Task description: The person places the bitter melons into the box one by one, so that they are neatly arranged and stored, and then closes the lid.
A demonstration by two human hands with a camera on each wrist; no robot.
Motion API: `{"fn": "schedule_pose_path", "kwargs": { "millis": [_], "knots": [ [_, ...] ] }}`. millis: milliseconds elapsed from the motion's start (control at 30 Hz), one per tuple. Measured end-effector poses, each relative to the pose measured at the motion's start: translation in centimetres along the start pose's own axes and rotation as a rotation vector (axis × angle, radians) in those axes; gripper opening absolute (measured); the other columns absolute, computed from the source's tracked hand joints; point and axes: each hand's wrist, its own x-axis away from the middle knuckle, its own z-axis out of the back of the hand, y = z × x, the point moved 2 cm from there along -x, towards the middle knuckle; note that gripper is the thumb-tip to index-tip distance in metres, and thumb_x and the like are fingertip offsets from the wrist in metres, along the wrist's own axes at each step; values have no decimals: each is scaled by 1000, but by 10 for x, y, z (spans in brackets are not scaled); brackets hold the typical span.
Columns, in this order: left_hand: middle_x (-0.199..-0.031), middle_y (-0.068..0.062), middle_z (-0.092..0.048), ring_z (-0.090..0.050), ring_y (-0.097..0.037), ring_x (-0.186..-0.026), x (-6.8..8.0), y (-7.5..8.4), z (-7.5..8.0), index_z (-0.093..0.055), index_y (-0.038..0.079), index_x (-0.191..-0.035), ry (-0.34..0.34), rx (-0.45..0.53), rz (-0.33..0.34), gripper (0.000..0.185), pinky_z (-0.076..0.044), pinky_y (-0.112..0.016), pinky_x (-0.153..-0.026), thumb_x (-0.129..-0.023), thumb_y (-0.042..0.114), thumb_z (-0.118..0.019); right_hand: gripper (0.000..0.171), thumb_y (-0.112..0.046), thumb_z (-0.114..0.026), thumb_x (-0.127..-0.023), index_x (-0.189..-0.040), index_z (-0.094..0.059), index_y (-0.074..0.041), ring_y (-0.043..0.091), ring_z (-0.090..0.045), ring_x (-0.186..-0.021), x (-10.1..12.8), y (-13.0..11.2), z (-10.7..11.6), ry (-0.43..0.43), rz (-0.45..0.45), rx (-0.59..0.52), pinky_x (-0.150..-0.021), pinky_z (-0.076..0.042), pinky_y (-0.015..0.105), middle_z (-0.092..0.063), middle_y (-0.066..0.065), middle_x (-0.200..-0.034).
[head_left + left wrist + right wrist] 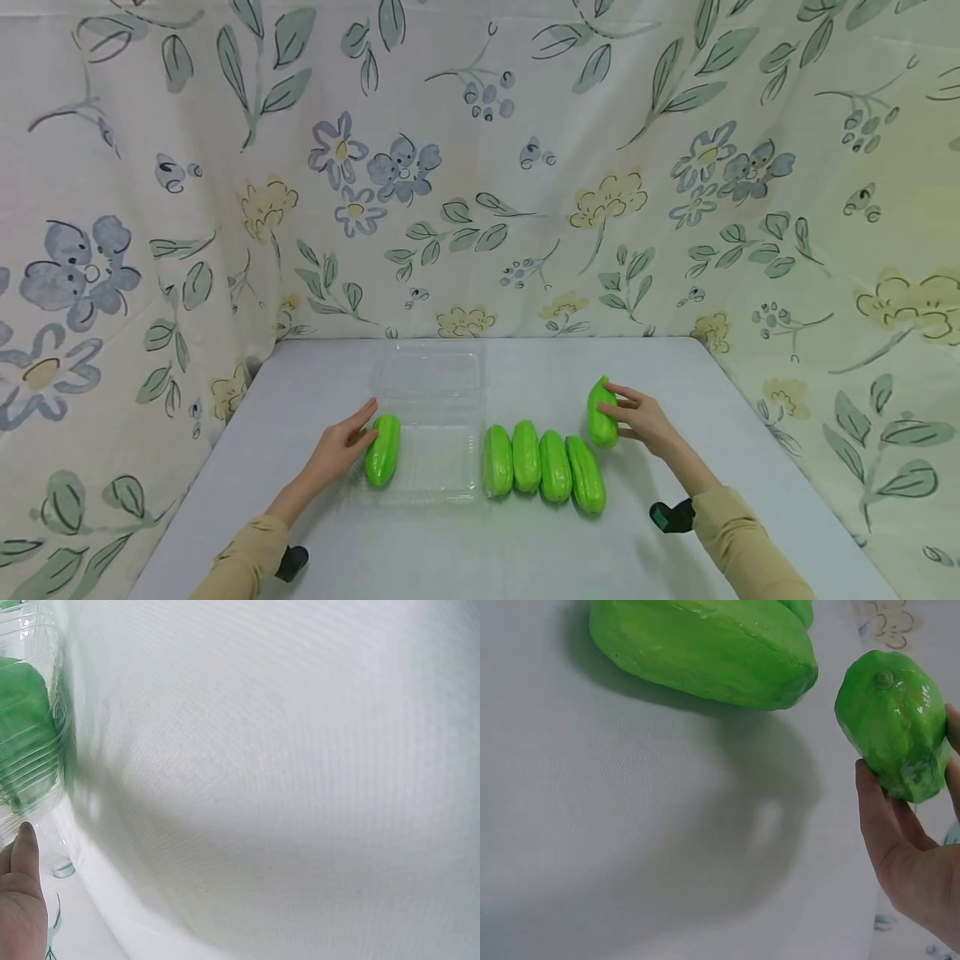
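Observation:
My right hand (643, 421) grips a glossy green zucchini (601, 414) between thumb and fingers, held above the table. Its nubbed, ribbed end shows in the right wrist view, with the right hand's fingers (889, 825) around it. Another green zucchini (383, 451) lies at the left side of a clear plastic box (438, 462) whose lid (429, 371) is folded back. My left hand (339, 450) is at the box's left edge with fingers extended. In the left wrist view a fingertip (27, 831) is right at the ridged clear wall, the zucchini showing green behind it.
Several more green zucchini (555, 467) stand side by side just right of the box on the white table (465, 554). A floral curtain (480, 167) hangs behind the table and down both sides.

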Motion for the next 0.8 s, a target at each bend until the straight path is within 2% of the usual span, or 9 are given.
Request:
{"fn": "schedule_pose_path", "kwargs": {
  "millis": [300, 567, 733, 800],
  "knots": [
    [-147, -22, -38, -42, -37, -131, 1, -1, 0, -42, -1, -140, -13, 16, 2, 52, -49, -42, -96, -93, 11, -61, 67, -31, -63, -91, -147, -33, -9, 36, -48, -126, 2, -2, -6, 19, 5, -27, -92, -57, 36, -30, 31, -148],
    [-149, -20, -36, -40, -35, -133, 0, 0, 2, -40, -3, -141, -39, 44, 23, 53, -49, -39, -98, -93, 12, -60, 67, -30, -63, -92, -148, -33, -9, 37, -51, -123, 3, -8, -14, 25, 5, -58, -94, -56, 38, -27, 31, -148],
    [-148, -20, -36, -40, -35, -132, 0, 1, 2, -40, -2, -141, -35, 43, 21, 53, -49, -40, -98, -93, 11, -60, 67, -29, -63, -92, -148, -32, -8, 40, -44, -129, 6, -14, -20, 8, 21, -71, -94, -56, 38, -26, 31, -149],
    [-148, -20, -36, -41, -36, -132, 1, 2, 1, -40, -2, -141, -31, 36, 19, 53, -49, -40, -98, -93, 11, -60, 67, -29, -63, -92, -148, -32, -9, 38, -46, -128, 6, -16, -22, 5, 27, -79, -93, -57, 36, -27, 30, -149]
  ]
}}
